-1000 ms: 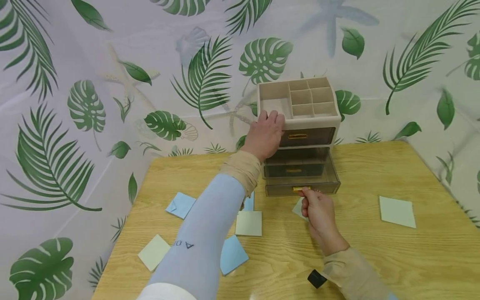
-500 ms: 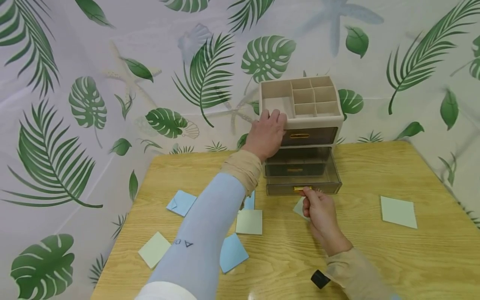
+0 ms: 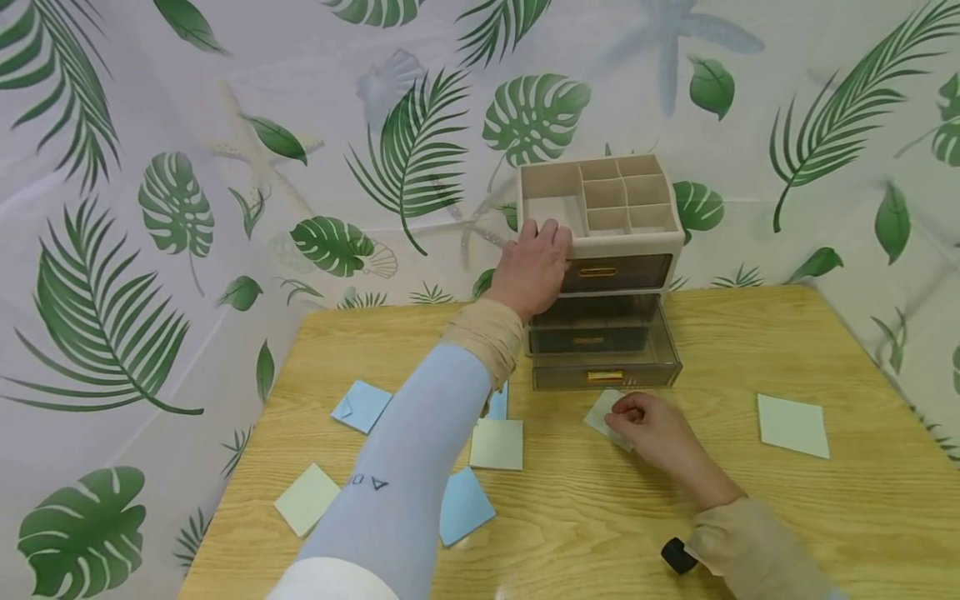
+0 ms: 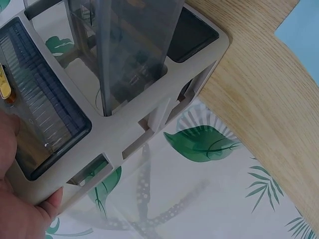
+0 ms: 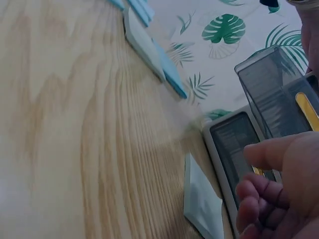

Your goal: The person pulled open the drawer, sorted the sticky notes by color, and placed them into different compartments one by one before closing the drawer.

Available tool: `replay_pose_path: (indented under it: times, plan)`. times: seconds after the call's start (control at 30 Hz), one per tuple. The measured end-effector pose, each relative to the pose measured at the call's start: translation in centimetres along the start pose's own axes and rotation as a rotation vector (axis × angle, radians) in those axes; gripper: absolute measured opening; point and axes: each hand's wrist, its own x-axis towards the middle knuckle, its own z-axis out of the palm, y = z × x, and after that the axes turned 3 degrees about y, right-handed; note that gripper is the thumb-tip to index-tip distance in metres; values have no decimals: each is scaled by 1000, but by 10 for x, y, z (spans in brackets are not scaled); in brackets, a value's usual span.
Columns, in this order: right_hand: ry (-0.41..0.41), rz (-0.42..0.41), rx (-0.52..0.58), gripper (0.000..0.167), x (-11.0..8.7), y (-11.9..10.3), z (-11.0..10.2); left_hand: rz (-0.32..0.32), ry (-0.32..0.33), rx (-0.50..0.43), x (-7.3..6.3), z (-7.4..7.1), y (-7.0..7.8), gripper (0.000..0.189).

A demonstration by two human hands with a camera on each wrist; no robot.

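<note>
A cream desktop organizer (image 3: 600,247) with smoky see-through drawers stands at the back of the table. My left hand (image 3: 531,271) grips its top front-left edge, fingers over the rim; in the left wrist view the thumb presses its side. The middle drawer (image 3: 605,377), with a gold handle, is pulled out; the drawers above and below it are closed. In front of it lies a pale green pad of sticky notes (image 3: 602,408). My right hand (image 3: 660,429) hovers over that pad, fingers loosely curled with nothing between them, as the right wrist view (image 5: 279,184) also shows.
Left of the organizer lie a blue pad (image 3: 362,406), a green pad (image 3: 497,445), another blue pad (image 3: 465,506) and a green pad (image 3: 307,500). One more green pad (image 3: 792,426) lies at right. A leaf-printed cloth (image 3: 420,192) covers the wall behind the wooden table (image 3: 562,525).
My right hand has let go of the pulled-out drawer's handle and moved down toward the green pad in front. The left hand keeps its grip on the organizer; the drawer stays out.
</note>
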Motion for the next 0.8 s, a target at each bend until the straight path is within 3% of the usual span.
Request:
replay_pose_path:
  times: [0.13, 0.33, 0.57, 0.8]
  plan:
    - [19, -4, -175, 45, 0, 6, -7, -2, -13, -7, 1, 0, 0, 27]
    - [27, -15, -323, 62, 2, 11, -8, -10, -17, -5, 1, 1, 0, 27]
    - [18, -22, -393, 82, 4, 20, -5, -22, 0, 1, 1, 3, 0, 27]
    - [-4, -11, -412, 83, 4, 24, -3, -22, -9, -5, 0, 2, 1, 27]
